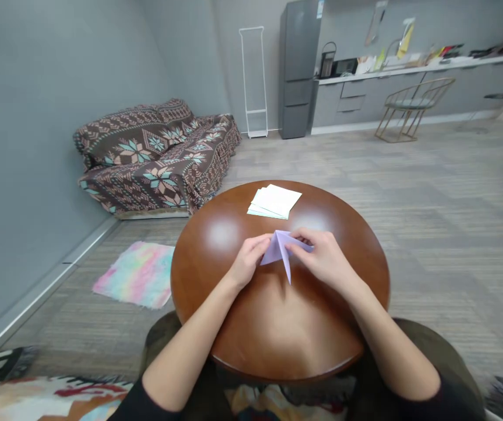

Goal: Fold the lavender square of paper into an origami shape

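Black sleeves (144,404) lowest; your left hand (248,257) and right hand (325,255) pinch folded lavender paper (284,252) mid-frame, inside the round brown wooden table rim (286,373).

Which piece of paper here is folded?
The light purple folded paper, held by the left hand and the right hand; unlike it, the pale paper sheets lie flat, loosely stacked on the glossy brown round table.

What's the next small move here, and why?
I'd probably use the right grip to lay the jutting flap of the purple paper to one side. It sticks out toward the person between two spread sides, so the paper isn't flat, while the left grip holds the left side and could steady it.
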Demonstrator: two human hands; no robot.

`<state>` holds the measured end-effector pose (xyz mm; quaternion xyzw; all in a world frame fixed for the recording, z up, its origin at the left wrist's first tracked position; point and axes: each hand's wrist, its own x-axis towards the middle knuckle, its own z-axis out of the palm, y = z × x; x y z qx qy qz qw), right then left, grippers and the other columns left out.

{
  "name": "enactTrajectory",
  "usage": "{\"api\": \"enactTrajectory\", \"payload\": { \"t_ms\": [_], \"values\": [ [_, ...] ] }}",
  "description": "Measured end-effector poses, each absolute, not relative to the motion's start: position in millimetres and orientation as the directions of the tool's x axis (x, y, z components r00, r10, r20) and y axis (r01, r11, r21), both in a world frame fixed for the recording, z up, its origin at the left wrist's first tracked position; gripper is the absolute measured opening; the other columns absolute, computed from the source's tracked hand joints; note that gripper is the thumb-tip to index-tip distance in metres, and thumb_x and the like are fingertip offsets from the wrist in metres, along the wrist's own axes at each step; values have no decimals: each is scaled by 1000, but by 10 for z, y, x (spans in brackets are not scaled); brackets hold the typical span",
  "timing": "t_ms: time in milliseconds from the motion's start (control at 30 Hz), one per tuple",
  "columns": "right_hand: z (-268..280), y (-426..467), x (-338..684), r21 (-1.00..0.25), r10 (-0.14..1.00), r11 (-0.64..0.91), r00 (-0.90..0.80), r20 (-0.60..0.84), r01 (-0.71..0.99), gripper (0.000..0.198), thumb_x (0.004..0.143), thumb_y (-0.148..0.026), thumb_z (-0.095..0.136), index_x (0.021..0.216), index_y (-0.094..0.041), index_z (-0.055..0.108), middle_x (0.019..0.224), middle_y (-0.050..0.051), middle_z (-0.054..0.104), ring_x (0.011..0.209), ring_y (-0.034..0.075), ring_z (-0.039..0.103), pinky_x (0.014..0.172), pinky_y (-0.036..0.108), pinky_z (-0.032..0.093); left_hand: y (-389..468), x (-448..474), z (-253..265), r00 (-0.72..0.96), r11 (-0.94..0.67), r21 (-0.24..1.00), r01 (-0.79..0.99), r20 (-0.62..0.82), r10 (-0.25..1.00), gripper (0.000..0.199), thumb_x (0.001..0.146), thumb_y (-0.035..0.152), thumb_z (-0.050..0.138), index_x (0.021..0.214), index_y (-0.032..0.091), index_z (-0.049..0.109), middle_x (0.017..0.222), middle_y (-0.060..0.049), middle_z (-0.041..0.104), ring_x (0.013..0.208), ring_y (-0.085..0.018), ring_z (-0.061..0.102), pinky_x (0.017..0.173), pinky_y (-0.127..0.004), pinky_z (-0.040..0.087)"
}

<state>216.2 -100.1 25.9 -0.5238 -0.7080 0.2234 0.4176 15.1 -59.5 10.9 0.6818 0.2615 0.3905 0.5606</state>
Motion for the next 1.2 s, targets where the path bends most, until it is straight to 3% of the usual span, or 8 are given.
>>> {"api": "enactTrajectory", "payload": {
  "t_ms": [267,367,433,500,633,733,1033,1200],
  "values": [
    [180,-996,2084,-528,880,426,-202,429,735,19,97,-32,56,89,-22,70,83,7,72,72,22,63,67,33,43,-613,191,131,455,-266,964,22,228,861,33,89,42,65,103,14,74,95,-9,75,84,-23,68,74,-28,51],
    [179,-990,2084,-498,831,482,-196,520,721,13,95,-28,59,89,-21,68,94,10,70,88,25,63,76,36,45,-600,203,122,399,-293,956,25,259,880,27,88,36,64,99,14,74,94,-8,75,82,-21,66,73,-27,49],
    [189,-986,2092,-521,813,487,-146,564,701,10,91,-27,64,99,-21,67,109,11,69,104,29,62,87,40,45,-596,204,116,378,-278,960,8,255,890,25,86,34,65,96,14,74,88,-7,74,77,-19,65,70,-27,48],
    [199,-983,2104,-595,835,456,-87,543,662,22,87,-28,69,108,-22,65,114,10,70,108,30,63,91,41,44,-594,202,105,370,-251,968,-22,241,897,25,85,35,67,96,14,74,83,-5,73,72,-18,63,68,-26,48],
    [220,-987,2123,-737,911,361,-48,409,572,8,87,-29,69,90,-22,67,91,4,74,85,24,67,79,35,46,-590,212,79,322,-213,977,-29,211,923,27,82,39,73,94,15,70,80,-4,72,68,-16,63,64,-25,47],
    [236,-989,2123,-777,927,339,-46,373,531,11,86,-30,68,79,-22,66,81,2,72,77,21,65,72,32,45,-585,232,78,264,-246,969,-10,240,934,23,82,37,74,89,16,68,82,-4,72,74,-16,66,68,-25,49],
    [199,-968,2119,-803,930,361,-117,348,474,15,86,-33,69,76,-23,66,79,2,72,75,21,63,72,32,45,-598,235,116,272,-303,953,18,287,919,20,82,35,74,83,17,67,82,-2,68,77,-16,63,73,-26,50],
    [223,-974,2148,-874,960,279,-100,262,397,20,83,-37,70,72,-21,67,74,1,70,72,20,62,67,31,45,-569,226,99,246,-258,966,-23,255,935,24,78,37,78,77,16,66,77,-1,66,72,-15,60,70,-25,48]
  ]
}}
